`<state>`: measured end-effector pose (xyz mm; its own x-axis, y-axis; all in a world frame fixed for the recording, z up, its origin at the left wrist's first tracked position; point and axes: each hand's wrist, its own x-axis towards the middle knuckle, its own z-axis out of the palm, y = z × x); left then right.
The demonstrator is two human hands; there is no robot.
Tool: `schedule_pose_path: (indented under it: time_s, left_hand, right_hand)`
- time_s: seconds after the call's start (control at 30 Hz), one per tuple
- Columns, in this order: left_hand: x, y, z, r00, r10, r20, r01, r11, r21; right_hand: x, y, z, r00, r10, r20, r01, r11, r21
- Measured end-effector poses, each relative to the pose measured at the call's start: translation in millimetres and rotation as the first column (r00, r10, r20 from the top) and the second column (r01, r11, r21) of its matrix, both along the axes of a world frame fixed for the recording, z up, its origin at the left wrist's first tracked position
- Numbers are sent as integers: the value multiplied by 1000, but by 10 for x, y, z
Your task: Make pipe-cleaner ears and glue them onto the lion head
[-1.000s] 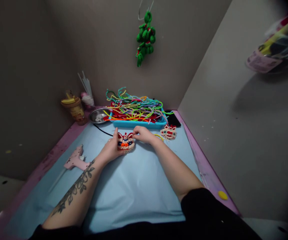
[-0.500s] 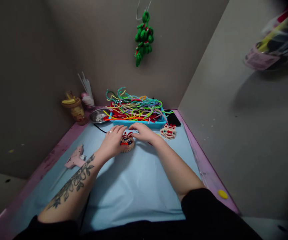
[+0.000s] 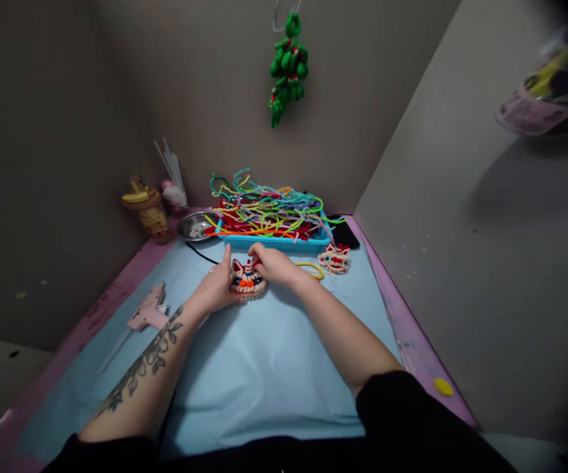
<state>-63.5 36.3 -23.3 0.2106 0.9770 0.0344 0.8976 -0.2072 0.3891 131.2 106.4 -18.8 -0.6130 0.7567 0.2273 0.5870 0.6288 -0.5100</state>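
Note:
A small lion-like head (image 3: pixel 247 285) of cream pipe cleaners, with dark blue, orange and red parts, sits on the blue sheet in front of me. My left hand (image 3: pixel 216 284) holds its left edge, the thumb low against it and one finger pointing up. At the upper right, my right hand (image 3: pixel 270 264) has its fingers closed at the red ear area; the fingertips partly hide that part. Beyond my right wrist lies a yellow pipe-cleaner loop (image 3: pixel 313 269). A second, similar head (image 3: pixel 334 259) in cream and red rests to the right.
A blue tray (image 3: pixel 279 244) heaped with colourful pipe cleaners stands behind my hands. Left of it are a metal bowl (image 3: pixel 198 226) and a drink cup (image 3: pixel 148 213). A pink glue gun (image 3: pixel 148 310) lies by my left forearm. A black phone-like slab (image 3: pixel 346 234) sits behind the second head.
My left hand has shifted left and turned, its fingers uncovering more of the head's face. The right fingers have come down onto the top of the head. The yellow loop now shows more.

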Motion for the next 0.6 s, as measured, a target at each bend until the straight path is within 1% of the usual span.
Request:
schedule_pose_path:
  time_s: [0.1,0.23,0.37,0.43,0.53,0.6]
  left_hand:
    - [12,-20,-44,1000,2,31,-2,1000,-7]
    - [33,-47,-27,999,20,49,-18,999,-38]
    - [11,-49,-39,996,0,84,3,999,-39]
    - [-13,-42,-64,994,-19,110,23,999,-37]
    - [-40,-27,-100,990,-24,141,30,999,-41]
    - [-44,-19,-114,989,-16,150,23,999,-45]
  right_hand:
    - [-12,2,-41,1000,5,-22,-5,1000,-5]
    - [-18,0,-49,997,4,-79,-10,997,-72]
    - [73,15,52,976,62,-210,-96,983,-159]
    - [164,34,132,966,90,-243,-132,978,-163]
    - [290,74,214,980,91,-174,-110,989,-99]
    - [323,102,212,994,59,-90,-64,997,-50]
